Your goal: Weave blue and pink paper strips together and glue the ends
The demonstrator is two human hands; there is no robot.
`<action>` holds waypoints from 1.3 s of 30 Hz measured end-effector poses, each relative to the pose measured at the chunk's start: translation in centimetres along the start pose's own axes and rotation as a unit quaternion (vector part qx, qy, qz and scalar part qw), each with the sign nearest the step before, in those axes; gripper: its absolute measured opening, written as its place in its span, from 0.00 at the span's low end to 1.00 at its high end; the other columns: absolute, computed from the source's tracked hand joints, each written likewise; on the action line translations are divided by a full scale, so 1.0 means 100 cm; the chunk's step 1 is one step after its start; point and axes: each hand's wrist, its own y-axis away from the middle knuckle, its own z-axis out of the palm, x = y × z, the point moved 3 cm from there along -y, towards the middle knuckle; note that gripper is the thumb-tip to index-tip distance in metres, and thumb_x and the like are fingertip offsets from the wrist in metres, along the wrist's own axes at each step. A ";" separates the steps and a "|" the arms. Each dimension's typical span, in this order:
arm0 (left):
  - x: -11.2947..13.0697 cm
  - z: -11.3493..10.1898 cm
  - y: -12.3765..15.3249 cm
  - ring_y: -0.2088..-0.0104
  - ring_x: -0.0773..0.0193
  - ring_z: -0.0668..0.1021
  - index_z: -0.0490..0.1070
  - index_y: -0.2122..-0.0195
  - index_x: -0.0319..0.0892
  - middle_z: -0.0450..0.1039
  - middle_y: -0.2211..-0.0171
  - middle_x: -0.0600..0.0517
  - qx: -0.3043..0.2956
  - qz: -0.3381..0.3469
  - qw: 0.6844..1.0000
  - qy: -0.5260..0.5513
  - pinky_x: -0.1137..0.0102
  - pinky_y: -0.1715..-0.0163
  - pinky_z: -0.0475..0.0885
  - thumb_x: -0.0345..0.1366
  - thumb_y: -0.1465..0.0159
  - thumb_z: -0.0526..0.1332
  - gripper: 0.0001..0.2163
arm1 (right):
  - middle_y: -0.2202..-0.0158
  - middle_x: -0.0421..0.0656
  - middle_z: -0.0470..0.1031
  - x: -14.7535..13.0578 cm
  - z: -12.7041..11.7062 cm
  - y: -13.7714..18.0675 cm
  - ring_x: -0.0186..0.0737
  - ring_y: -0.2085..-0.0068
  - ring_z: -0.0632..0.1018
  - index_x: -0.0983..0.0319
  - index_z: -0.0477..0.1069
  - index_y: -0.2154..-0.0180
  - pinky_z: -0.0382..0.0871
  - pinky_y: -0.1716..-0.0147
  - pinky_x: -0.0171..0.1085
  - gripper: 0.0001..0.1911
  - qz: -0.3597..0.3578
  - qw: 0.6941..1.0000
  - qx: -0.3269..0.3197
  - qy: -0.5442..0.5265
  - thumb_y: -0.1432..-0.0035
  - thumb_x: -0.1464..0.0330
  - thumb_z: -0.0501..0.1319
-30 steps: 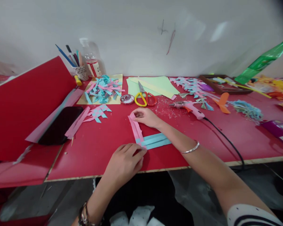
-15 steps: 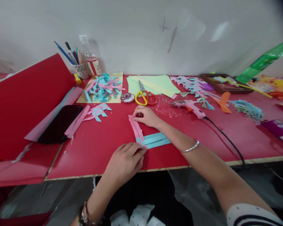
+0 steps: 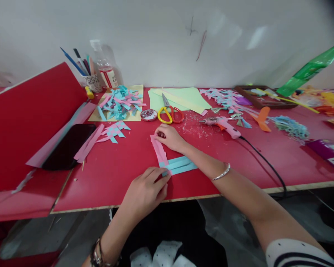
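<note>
Pink paper strips (image 3: 159, 150) and blue paper strips (image 3: 182, 165) cross in a small woven corner on the red table, in the head view. My left hand (image 3: 147, 189) is closed at this corner, with thumb and fingertips pinching its lower edge. My right hand (image 3: 168, 137) reaches across the blue strips and pinches the far end of the pink strips. Its forearm covers the right ends of the blue strips. Beyond my right hand lie scissors (image 3: 171, 114) with yellow and red handles, beside a round tin (image 3: 149, 114).
A pink glue gun (image 3: 224, 125) with a black cord lies right. Left are a phone (image 3: 69, 146), a woven paper piece (image 3: 115, 130) and a pile of paper strips (image 3: 121, 102). Green paper sheets (image 3: 183, 98), a brown tray (image 3: 278, 105) and a green bottle (image 3: 308, 70) stand farther back.
The two pink strips lie closer together, the gap between them narrowed. Both hands keep nearly the same places, and the whole view has shifted slightly.
</note>
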 end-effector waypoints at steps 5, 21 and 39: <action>0.000 0.000 0.000 0.60 0.62 0.73 0.70 0.58 0.38 0.73 0.61 0.47 -0.003 -0.006 1.000 0.003 0.68 0.64 0.74 0.27 0.40 0.51 0.12 | 0.71 0.40 0.64 0.008 0.000 -0.003 0.31 0.69 0.68 0.63 0.63 0.70 0.63 0.67 0.33 0.06 0.023 0.997 0.029 -0.068 0.51 0.77 0.51; 0.000 0.001 -0.001 0.62 0.62 0.73 0.70 0.60 0.36 0.73 0.62 0.46 0.005 0.001 1.000 -0.008 0.67 0.63 0.74 0.27 0.41 0.51 0.11 | 0.48 0.46 0.66 -0.067 -0.031 0.116 0.41 0.47 0.66 0.58 0.64 0.49 0.60 0.49 0.43 0.18 -0.013 0.987 -0.124 0.105 0.41 0.70 0.49; -0.003 -0.001 -0.004 0.61 0.61 0.73 0.70 0.60 0.39 0.74 0.62 0.48 -0.014 -0.015 1.000 0.022 0.64 0.60 0.71 0.27 0.41 0.52 0.11 | 0.47 0.46 0.64 -0.035 -0.047 0.163 0.45 0.47 0.64 0.56 0.60 0.48 0.57 0.49 0.50 0.19 0.120 0.959 -0.004 0.256 0.41 0.63 0.48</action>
